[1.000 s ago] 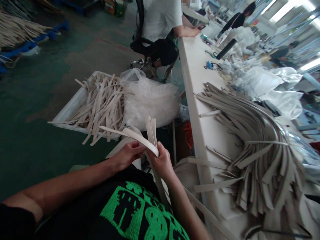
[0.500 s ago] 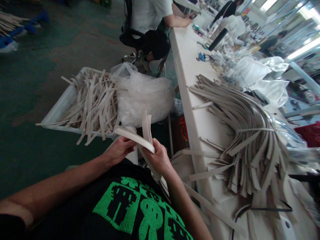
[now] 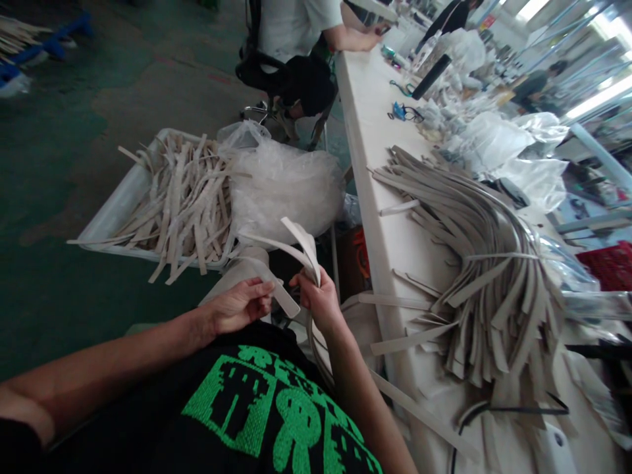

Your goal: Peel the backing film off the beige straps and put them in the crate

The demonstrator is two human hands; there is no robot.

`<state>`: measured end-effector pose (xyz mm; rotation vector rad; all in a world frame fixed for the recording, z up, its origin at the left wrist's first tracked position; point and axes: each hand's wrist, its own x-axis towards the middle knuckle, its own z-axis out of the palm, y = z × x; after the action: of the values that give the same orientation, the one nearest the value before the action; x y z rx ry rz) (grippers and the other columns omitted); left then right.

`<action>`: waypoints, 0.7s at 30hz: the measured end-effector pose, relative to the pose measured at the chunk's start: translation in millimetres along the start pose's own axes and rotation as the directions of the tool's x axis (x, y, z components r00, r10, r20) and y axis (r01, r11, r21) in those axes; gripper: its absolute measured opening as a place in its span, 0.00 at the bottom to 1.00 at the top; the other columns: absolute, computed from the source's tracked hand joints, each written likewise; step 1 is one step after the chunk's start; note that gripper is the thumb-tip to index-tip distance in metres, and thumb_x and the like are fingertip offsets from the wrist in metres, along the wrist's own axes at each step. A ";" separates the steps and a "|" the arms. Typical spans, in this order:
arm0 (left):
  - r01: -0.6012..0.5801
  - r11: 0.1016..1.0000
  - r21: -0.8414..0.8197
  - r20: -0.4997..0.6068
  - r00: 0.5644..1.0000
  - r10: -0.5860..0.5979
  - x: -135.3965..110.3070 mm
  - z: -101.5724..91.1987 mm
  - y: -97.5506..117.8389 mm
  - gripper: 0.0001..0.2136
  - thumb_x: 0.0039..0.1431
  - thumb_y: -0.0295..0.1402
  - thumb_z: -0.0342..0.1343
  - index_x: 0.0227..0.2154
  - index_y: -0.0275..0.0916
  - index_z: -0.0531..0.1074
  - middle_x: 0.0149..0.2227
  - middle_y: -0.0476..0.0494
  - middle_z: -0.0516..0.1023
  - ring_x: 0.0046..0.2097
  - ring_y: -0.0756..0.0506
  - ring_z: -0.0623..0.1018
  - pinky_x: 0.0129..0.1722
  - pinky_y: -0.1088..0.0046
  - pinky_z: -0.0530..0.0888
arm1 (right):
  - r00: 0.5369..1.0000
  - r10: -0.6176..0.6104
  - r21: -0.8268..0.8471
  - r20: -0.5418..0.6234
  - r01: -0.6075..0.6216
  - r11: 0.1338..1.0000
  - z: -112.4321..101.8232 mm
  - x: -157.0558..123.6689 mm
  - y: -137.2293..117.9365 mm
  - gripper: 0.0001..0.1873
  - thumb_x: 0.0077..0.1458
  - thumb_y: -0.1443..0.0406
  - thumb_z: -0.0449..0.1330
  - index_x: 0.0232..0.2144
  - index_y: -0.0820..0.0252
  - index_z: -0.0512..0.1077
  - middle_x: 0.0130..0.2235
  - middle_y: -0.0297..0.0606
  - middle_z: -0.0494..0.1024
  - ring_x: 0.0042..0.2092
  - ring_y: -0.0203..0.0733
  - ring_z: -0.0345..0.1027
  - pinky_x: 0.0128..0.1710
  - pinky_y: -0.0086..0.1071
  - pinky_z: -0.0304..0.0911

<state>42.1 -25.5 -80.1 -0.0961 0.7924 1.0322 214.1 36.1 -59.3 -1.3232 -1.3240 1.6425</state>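
Note:
My left hand (image 3: 244, 304) pinches a pale, rounded-end strip (image 3: 284, 296), whose free end slants down to the right. Held in my closed right hand (image 3: 318, 299) are a couple of beige strips (image 3: 307, 247). Their upper ends fan out above the fist and their lower lengths hang down against my shirt. The two hands are a short way apart in front of my waist. My right palm and part of the strips inside it are hidden by the fingers.
A white bin (image 3: 111, 204) full of loose strips (image 3: 182, 197) stands ahead to the left, beside a clear plastic bag (image 3: 289, 191). On the table (image 3: 363, 125) to my right lies a tied bundle of strips (image 3: 494, 263). A seated person (image 3: 291, 39) is at the far end.
My left hand has drawn the pale strip away from the bunch and lower. The strips in my right hand now lean differently, with tips spread to the left.

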 end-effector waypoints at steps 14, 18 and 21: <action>0.305 0.944 0.126 0.243 0.913 -0.328 -19.8 7.7 -11.9 0.17 0.45 0.37 0.78 0.32 0.32 0.80 0.28 0.47 0.78 0.28 0.53 0.75 0.31 0.79 0.73 | 0.973 -0.041 0.063 0.225 0.027 0.998 6.3 -2.7 13.0 0.16 0.43 0.57 0.73 0.31 0.58 0.74 0.30 0.34 0.79 0.32 0.40 0.71 0.35 0.31 0.68; 0.234 0.971 0.039 0.135 0.962 -0.237 -2.7 -18.3 3.1 0.23 0.63 0.50 0.62 0.42 0.29 0.79 0.41 0.34 0.84 0.41 0.44 0.83 0.44 0.71 0.78 | 0.995 -0.038 0.168 0.095 0.022 0.986 -0.9 -2.2 18.1 0.21 0.36 0.58 0.78 0.28 0.58 0.73 0.24 0.28 0.73 0.25 0.33 0.61 0.26 0.26 0.60; 0.154 0.986 -0.060 -0.020 0.988 -0.155 20.3 -39.6 14.4 0.24 0.70 0.50 0.52 0.43 0.29 0.76 0.41 0.30 0.84 0.41 0.40 0.84 0.43 0.66 0.79 | 0.996 -0.027 0.228 0.087 0.006 0.974 -8.0 -7.2 11.9 0.22 0.37 0.56 0.78 0.31 0.58 0.74 0.24 0.30 0.74 0.23 0.35 0.62 0.22 0.27 0.59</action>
<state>14.6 -19.8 -117.4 -0.2170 0.7654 0.9086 225.0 28.7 -68.3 -1.1112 -1.1531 1.8011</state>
